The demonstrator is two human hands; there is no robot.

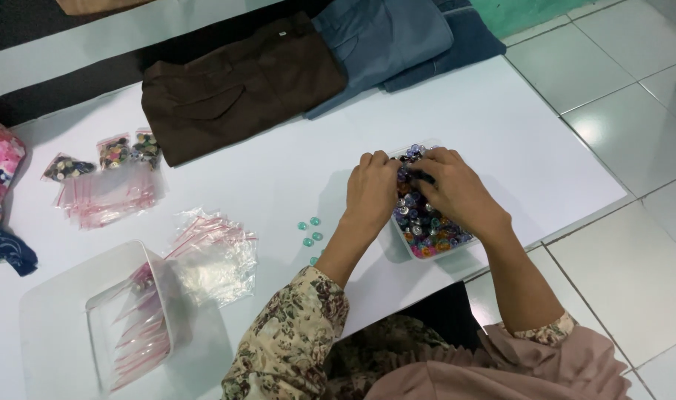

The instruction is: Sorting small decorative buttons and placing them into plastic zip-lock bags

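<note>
A small clear tray full of mixed coloured buttons sits near the table's right front edge. My left hand rests on the tray's left side with its fingers dug into the buttons. Over the tray's far end my right hand has its fingertips pinched among the buttons; what they hold is hidden. Several loose teal buttons lie on the white table just left of my left wrist.
Loose small zip bags lie left of the teal buttons, and a clear box holds more. Further left are another bag pile and three filled bags. Folded brown and blue garments lie at the back. Tiled floor lies right.
</note>
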